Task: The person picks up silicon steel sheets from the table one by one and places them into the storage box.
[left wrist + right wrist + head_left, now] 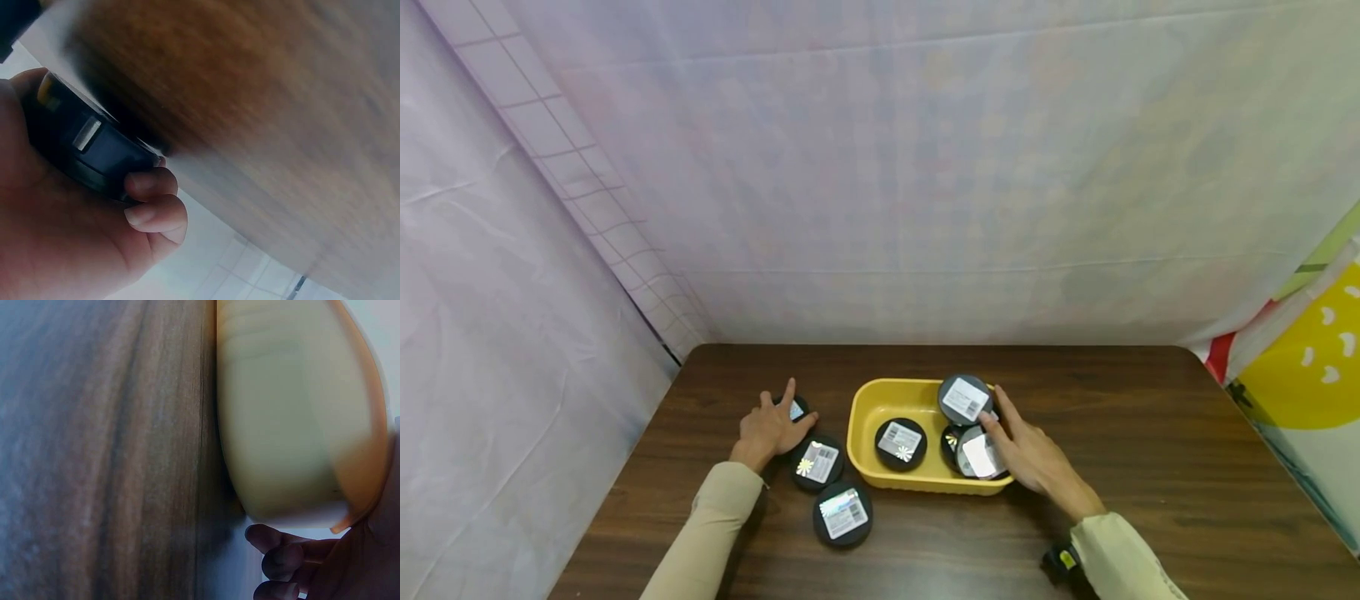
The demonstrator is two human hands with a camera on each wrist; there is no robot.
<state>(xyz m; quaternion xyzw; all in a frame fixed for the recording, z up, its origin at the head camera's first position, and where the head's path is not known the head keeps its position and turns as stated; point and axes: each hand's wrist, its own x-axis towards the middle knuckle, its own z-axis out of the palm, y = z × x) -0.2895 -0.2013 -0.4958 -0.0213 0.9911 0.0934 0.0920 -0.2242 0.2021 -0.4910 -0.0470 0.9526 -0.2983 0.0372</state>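
Note:
My left hand [768,428] grips a flat round black container [84,147] at the left, its fingers curled against the container's side in the left wrist view. Two similar labelled containers [817,462] lie on the table just in front of that hand. My right hand [1033,457] is at the right end of a yellow tray [868,400]. Its thumb and index finger pinch the right edge of a grey-black round container [966,398] over the tray's back right corner. Its other fingers [284,561] hang outside the tray wall.
Inside the tray, one round container [900,443] lies near the middle, and several overlap at the right, including one with a shiny label [982,454]. The brown wooden table [1120,417] backs onto a pale curtain [925,208]. A dark band [1063,560] is at the right wrist.

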